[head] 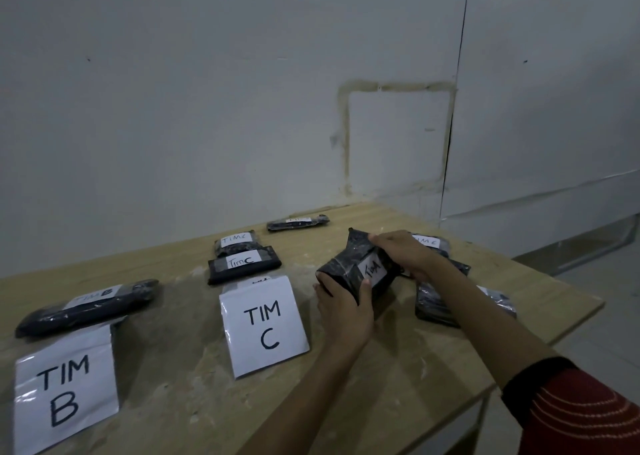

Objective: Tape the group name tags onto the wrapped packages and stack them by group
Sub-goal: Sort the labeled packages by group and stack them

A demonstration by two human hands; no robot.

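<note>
Two bare hands hold a tagged package at centre right of a pale wooden table.
Lower left: a white paper sign lettered "TIM B", with a dark plastic-wrapped package tagged "TIM B" lying just behind it. Centre: a white paper sign lettered "TIM C", with two dark wrapped packages tagged "TIM C" behind it and a further dark package near the wall. Centre right: the dark wrapped package with a white "Tim A" tag, tilted with its far end raised; the left hand grips its near end, thumb on top, while the right hand curls its fingers over the far end. Right: more dark wrapped packages lie under the right forearm.
</note>
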